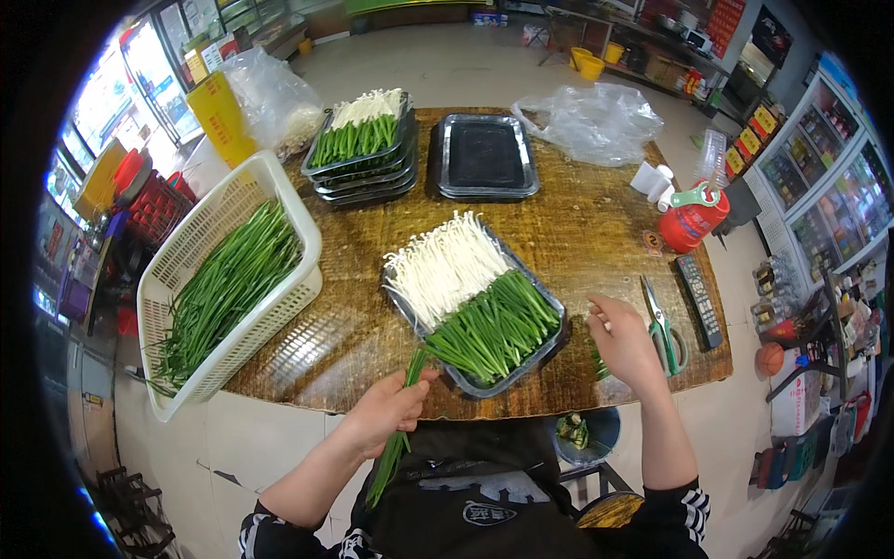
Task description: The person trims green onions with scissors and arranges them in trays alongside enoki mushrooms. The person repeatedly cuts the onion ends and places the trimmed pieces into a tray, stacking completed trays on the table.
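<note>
My left hand (pixel 398 405) is closed around a small bunch of long green garlic chives (pixel 387 465), which hangs down past the table's front edge. Before me a black plastic tray (pixel 482 391) lies at a slant, holding white enoki mushrooms (pixel 447 269) on its far side and cut chives (pixel 496 328) on its near side. Right of this tray my right hand (pixel 621 339) is low over the table, fingers curled; whether they hold anything is hidden. A few green chive bits (pixel 598 363) show beside it. Green-handled scissors (pixel 663 335) lie just to its right.
A white plastic basket (pixel 307 279) of long chives stands at left. Behind are stacked filled trays (pixel 363 136), empty black trays (pixel 487 155) and plastic bags (pixel 594 122). A remote control (pixel 698 300) and red container (pixel 693 220) sit at right. Below the edge is a bin (pixel 606 437).
</note>
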The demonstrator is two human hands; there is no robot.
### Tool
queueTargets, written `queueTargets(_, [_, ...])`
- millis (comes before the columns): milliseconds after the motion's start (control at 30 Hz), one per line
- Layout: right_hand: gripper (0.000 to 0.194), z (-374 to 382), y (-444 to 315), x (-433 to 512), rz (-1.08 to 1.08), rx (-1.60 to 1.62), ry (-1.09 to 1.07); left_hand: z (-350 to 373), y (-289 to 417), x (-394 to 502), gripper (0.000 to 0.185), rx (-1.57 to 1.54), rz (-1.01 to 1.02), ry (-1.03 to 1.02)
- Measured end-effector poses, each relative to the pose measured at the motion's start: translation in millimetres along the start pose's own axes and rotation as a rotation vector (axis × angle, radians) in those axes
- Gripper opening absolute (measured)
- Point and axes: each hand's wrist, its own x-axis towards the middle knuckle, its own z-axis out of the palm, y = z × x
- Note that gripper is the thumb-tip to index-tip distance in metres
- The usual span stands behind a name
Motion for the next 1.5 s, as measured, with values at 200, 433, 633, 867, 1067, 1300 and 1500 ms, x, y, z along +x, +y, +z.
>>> queueTargets(200, [0.028, 27.7, -19.9, 12.5, 0.106, 0.017, -0.171, -19.5, -2.0, -0.9, 0.041, -0.071, 0.001, 0.014])
queueTargets(433, [0.029, 29.0, -35.4, -21.1, 0.255, 0.328, -0.453, -43.8, 10.4, 3.4, 0.021, -0.176, 0.11, 0.081])
queueTargets(633, [0.025, 43.6, -39.6, -15.7, 0.2, 0.323, -0.39, -61.6, 32.7, 12.1, 0.028, -0.137, 0.136, 0.105])
queueTargets(867, [0.02, 33.4, -66.7, -4.0, 0.047, 0.123, -0.416, -67.8, 51.3, 16.3, 0.03, -0.089, 0.133, 0.139])
queueTargets(1067, [0.023, 58.7, -116.6, 46.9, -0.61, 0.052, -0.371, -76.2, 50.2, 6.8, 0.032, -0.165, 0.16, 0.139])
queueTargets(1300, [0.029, 127.8, -160.0, 94.6, -1.061, -0.185, -0.575, -82.5, 35.9, -15.5, 0.041, -0.217, 0.184, 0.17])
queueTargets(1500, [0.024, 122.5, -160.2, 94.6, -1.022, -0.285, -0.608, -93.9, 27.5, -23.0, 0.041, -0.238, 0.21, 0.139])
